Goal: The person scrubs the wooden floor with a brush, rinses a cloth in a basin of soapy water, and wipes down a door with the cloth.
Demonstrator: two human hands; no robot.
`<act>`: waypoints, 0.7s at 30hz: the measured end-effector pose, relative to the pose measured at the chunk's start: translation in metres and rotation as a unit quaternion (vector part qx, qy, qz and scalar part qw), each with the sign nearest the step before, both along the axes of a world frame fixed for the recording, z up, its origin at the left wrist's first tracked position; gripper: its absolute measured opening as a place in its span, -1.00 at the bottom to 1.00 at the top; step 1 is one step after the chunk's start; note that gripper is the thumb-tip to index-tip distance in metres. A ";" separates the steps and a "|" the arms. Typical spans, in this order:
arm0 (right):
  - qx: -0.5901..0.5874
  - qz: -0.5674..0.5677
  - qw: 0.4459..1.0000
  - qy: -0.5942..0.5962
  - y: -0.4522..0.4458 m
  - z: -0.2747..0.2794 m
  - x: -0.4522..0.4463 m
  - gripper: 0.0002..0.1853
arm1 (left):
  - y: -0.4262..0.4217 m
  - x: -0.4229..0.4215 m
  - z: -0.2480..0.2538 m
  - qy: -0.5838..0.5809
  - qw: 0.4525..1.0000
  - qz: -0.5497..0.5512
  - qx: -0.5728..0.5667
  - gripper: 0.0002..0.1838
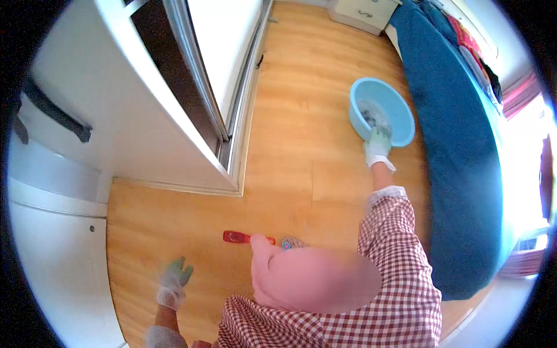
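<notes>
My right hand, in a pale green and white glove, reaches over the near rim of a light blue basin. Its fingers are closed on a grey wet cloth lying among suds in the basin; the fingertips are partly hidden. Off to the lower left, my left hand wears a matching glove and holds nothing. Its fingers are spread above the wooden floor. Clear plastic cuffs cover the ends of my checked sleeves.
A bed with a dark teal cover runs along the right. A white sliding-door wardrobe stands on the left, and a drawer unit at the back. My red slipper and a patterned slipper are on the floor.
</notes>
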State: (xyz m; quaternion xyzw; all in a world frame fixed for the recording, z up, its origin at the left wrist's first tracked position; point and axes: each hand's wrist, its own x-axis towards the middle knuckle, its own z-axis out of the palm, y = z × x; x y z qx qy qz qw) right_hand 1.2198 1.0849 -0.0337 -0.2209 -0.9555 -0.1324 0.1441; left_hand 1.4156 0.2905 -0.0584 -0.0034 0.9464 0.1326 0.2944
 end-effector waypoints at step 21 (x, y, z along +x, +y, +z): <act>-0.209 0.197 0.958 -0.015 -0.098 -0.005 0.083 -0.88 | 0.223 -0.063 -0.065 0.113 0.955 -0.258 -0.090 -0.67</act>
